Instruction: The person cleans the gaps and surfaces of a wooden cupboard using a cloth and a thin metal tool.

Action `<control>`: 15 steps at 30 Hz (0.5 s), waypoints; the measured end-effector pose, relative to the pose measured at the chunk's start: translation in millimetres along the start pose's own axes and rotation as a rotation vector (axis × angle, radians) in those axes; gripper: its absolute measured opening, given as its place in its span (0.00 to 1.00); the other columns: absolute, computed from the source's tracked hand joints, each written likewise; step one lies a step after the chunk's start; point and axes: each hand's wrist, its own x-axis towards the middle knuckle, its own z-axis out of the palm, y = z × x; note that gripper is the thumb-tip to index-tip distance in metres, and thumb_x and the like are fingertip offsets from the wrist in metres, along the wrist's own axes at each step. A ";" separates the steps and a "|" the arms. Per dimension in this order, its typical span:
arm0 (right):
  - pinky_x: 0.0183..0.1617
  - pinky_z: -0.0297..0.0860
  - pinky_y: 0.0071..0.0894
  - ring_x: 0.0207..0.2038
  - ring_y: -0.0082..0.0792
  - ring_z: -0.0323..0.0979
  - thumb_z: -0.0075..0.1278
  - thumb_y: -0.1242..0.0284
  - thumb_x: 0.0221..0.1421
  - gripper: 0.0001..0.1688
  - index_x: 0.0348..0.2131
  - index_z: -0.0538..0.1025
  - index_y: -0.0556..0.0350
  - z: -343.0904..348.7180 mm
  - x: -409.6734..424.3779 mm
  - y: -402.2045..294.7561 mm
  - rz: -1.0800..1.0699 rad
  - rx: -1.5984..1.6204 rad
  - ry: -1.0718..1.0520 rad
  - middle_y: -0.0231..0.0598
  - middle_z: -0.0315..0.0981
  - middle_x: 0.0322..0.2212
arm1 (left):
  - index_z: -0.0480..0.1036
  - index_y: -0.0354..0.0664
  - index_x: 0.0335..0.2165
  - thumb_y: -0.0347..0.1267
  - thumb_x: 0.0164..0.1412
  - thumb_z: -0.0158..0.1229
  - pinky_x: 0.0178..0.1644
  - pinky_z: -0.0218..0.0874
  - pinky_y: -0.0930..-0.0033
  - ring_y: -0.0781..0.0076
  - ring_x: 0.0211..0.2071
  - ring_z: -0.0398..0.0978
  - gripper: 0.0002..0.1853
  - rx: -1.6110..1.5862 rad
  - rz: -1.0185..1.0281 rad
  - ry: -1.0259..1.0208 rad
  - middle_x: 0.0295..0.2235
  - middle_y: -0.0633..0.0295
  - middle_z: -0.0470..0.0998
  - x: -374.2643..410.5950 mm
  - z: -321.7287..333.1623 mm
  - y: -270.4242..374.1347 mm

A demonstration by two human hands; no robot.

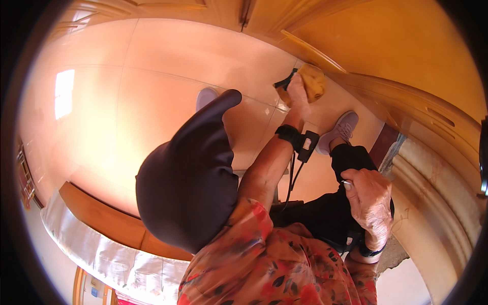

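Observation:
My left hand [298,91] reaches down close to the tiled floor, its fingers closed on a bunched yellow-brown cloth [314,83]. A dark strip [286,81] shows at the cloth's left side; what it is cannot be told. The cloth is near the base of an orange-brown wooden panel [381,45]. My right hand [370,204] is curled into a fist over the right knee of black trousers, with a silver ring-like piece at one finger. No held object is visible in it. Both wrists wear black straps; the left one carries a small black device [308,146] with a cable.
A dark cap [187,179] covers the centre left of the view. Grey shoes stand on the glossy tiles, one [206,98] partly hidden by the cap, the other [339,131] near the wooden base. Curved pale stone-like moulding [431,198] lies right; a covered wooden piece [103,213] stands lower left.

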 end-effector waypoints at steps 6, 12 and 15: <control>0.27 0.65 0.38 0.23 0.46 0.70 0.51 0.76 0.51 0.04 0.30 0.71 0.55 9.7 -0.2 1.1 0.039 -0.065 -0.003 0.42 0.70 0.21 | 0.71 0.32 0.38 0.45 0.62 0.44 0.37 0.64 0.65 0.66 0.33 0.72 0.23 0.373 0.121 0.065 0.31 0.58 0.75 -22.9 -11.1 31.1; 0.26 0.65 0.41 0.25 0.48 0.70 0.49 0.75 0.51 0.04 0.27 0.68 0.55 15.3 -2.2 4.4 0.034 -0.179 -0.045 0.45 0.69 0.20 | 0.73 0.35 0.38 0.45 0.61 0.43 0.42 0.64 0.61 0.52 0.37 0.73 0.23 1.149 0.277 -0.339 0.36 0.47 0.76 -37.0 12.1 88.9; 0.25 0.64 0.43 0.25 0.51 0.69 0.48 0.74 0.53 0.05 0.28 0.68 0.56 14.6 -3.2 4.4 -0.034 -0.192 -0.022 0.47 0.69 0.20 | 0.74 0.38 0.39 0.47 0.60 0.42 0.48 0.62 0.57 0.49 0.44 0.71 0.25 1.727 0.452 -0.467 0.43 0.48 0.74 -41.5 48.1 128.1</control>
